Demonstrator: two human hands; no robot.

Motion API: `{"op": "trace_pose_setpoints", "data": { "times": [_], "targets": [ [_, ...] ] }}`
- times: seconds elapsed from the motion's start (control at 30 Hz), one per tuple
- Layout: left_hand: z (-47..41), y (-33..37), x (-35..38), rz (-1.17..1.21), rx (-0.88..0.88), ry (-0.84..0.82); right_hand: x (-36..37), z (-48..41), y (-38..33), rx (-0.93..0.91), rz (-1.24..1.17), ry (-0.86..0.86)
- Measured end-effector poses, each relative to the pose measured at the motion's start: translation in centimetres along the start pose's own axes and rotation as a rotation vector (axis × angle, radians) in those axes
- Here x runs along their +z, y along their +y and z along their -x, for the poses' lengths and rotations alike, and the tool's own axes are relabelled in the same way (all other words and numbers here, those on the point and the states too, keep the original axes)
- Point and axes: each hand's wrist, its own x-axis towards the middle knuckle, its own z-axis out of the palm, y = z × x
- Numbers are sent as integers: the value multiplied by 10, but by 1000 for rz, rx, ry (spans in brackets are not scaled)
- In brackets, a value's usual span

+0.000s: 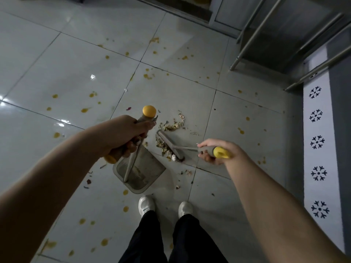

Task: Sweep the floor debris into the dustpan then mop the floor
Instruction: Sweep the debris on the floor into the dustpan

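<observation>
My left hand (pixel 123 134) grips the grey, yellow-capped handle of a long-handled dustpan (pixel 140 172), whose grey pan rests on the tiled floor just ahead of my feet. My right hand (pixel 215 150) grips the grey and yellow handle of a broom. Its narrow grey head (pixel 171 145) lies on the floor to the right of the pan. A pile of pale crumbled debris (pixel 173 126) lies beyond the broom head, and more debris (pixel 163 146) sits between the head and the pan's mouth.
Yellow splashes (pixel 84 110) dot the glossy white tiles all around. A metal rack with slanted legs (pixel 266 35) stands at the upper right. A white strip with black snowflake marks (pixel 317 149) runs along the right wall. My white shoes (pixel 165 205) are below the pan.
</observation>
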Motion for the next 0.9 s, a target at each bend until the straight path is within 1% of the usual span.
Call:
{"op": "trace_pose_setpoints", "data": {
  "times": [0.13,0.27,0.33,0.4,0.57,0.73,0.83,0.9],
  "targets": [
    [-4,4,-16,-17,25,-19,-13,-7,-18,30,14,16],
    [-13,13,-23,-18,16,-43,-20,-15,-36,-19,-38,79],
    [-19,21,-25,-8,13,-47,-22,-16,-50,-4,-43,93],
    [-26,31,-27,1,14,-32,-23,-16,-66,13,-4,99],
    [-48,57,-33,17,-11,-3,-27,-18,-112,-45,70,147],
    [-73,82,-35,-9,-66,-16,-38,-39,-141,-91,113,191],
    [-85,92,-36,-5,-85,-29,-41,-54,-148,-67,244,208],
    [-91,99,-36,-13,-105,-46,-36,-58,-147,-32,276,204]
  ]
}}
